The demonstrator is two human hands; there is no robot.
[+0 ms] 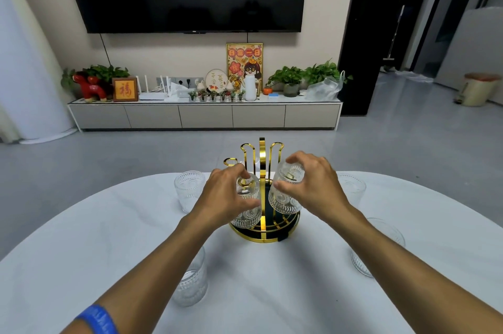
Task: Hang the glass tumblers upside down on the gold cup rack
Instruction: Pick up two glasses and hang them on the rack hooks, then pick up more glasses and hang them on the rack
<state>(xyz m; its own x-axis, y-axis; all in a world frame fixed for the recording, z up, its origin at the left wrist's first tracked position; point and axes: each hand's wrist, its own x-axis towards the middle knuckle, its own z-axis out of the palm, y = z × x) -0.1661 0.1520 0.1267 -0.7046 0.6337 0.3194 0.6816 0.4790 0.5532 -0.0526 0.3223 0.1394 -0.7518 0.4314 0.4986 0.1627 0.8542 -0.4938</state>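
The gold cup rack (261, 159) stands on a round gold-rimmed base at the middle of the white table. My left hand (221, 194) grips an upside-down patterned glass tumbler (249, 208) over a front-left prong. My right hand (313, 184) grips a second upside-down tumbler (284, 194) over a front-right prong. A gold prong tip shows through each glass. Two rear prongs and one small left prong stand bare. Loose tumblers stand on the table: one at far left (189, 189), one near left (190, 284), one at far right (352, 188), one near right (381, 241).
The white oval table (272, 292) ends just behind the rack. Beyond it lie grey floor, a low TV cabinet (204, 115) with plants and ornaments, and a wall-mounted TV. A bin (476, 90) stands at the far right.
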